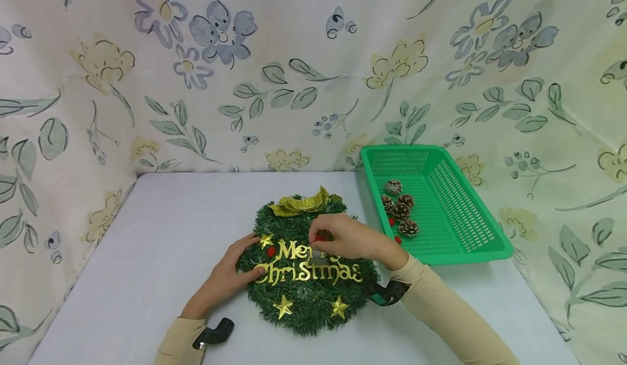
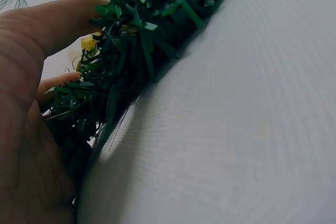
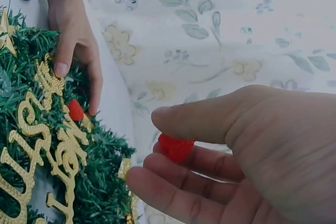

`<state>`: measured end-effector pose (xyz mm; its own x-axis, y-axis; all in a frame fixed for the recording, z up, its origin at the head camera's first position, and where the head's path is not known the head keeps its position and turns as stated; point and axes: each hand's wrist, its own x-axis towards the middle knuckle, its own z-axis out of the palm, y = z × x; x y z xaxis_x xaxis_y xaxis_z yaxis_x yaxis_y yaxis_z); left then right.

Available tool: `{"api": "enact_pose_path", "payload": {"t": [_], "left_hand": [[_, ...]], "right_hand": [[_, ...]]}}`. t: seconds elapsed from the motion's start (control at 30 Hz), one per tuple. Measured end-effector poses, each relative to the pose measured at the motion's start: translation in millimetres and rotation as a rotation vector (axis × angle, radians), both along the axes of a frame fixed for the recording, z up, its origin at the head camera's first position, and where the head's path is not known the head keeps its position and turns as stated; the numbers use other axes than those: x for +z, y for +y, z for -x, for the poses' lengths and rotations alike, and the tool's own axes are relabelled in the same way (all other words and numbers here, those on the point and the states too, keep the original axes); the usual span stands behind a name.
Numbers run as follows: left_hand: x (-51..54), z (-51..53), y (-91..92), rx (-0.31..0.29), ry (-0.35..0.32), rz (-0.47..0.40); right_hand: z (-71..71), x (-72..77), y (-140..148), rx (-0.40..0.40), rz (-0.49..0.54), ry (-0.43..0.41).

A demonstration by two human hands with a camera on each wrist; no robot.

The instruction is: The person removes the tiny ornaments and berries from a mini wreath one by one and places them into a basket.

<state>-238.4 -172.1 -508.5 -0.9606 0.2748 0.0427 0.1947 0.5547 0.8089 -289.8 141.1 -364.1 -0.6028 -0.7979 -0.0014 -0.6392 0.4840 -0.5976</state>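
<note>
Wreath of round, green tinsel point(image 1: 313, 306) sits on our white table point(image 1: 122, 278) — our right hand point(image 1: 346, 237) pinches a small red berry point(image 3: 177, 148) over it, our left hand point(image 1: 229, 268) rests at its edge, fingers apart.

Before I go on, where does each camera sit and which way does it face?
Head: on the head, forward and down at the wreath; left hand, right hand and sleeves show.
Left wrist: on that wrist, toward wreath edge and tabletop; part of left hand shows.
Right wrist: on that wrist, toward the pinched red piece; both hands show.
Head and right wrist share the gold lettering.
</note>
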Motion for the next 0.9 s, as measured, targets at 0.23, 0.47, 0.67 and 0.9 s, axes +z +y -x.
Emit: {"api": "enact_pose_path", "payload": {"t": [0.23,0.47,0.67,0.9], "left_hand": [[0.8,0.0,-0.1,-0.002,0.013,-0.01],[-0.8,0.4,-0.5,-0.004,0.019,-0.008],[-1.4,1.1,-0.4,-0.002,0.016,-0.013],[-1.6,1.2,-0.6,0.0,0.017,-0.013]], "right_hand": [[3.6,-1.3,2.9,-0.009,0.002,0.036],[6.6,3.0,8.5,-0.09,0.01,0.014],[10.5,2.9,15.5,-0.116,0.028,0.017],[12.6,3.5,23.0,-0.085,0.073,0.007]]}}
